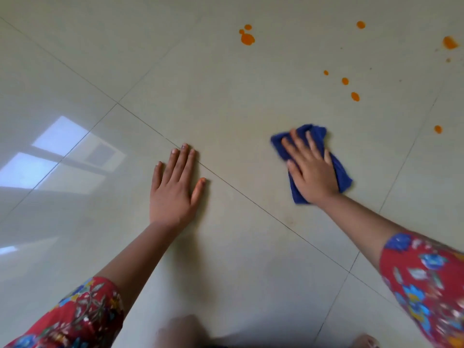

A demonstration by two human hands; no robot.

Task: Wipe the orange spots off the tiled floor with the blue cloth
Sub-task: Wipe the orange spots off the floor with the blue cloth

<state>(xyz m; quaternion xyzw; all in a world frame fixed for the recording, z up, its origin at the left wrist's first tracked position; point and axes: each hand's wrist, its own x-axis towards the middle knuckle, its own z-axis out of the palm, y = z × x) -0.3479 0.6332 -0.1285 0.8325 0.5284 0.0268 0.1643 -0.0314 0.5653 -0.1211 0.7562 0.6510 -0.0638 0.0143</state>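
Glossy tiled floor (226, 84), grout lines crossing, right hand (310, 169) flat, fingers spread, pressing cloth (340, 169), left hand (175, 187) flat on bare tile at 9 o'clock, orange spots (247, 38) scattered at 12 to 2 o'clock, well apart from cloth

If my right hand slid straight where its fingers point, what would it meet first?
Probably the cluster of three orange spots, after bare tiled floor; the right hand, flat on the blue cloth, points roughly there.

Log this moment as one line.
left hand: flat on glossy pale tiled floor | right hand: pressing bunched dark-blue cloth on floor | round orange spots: several unwiped, beyond cloth
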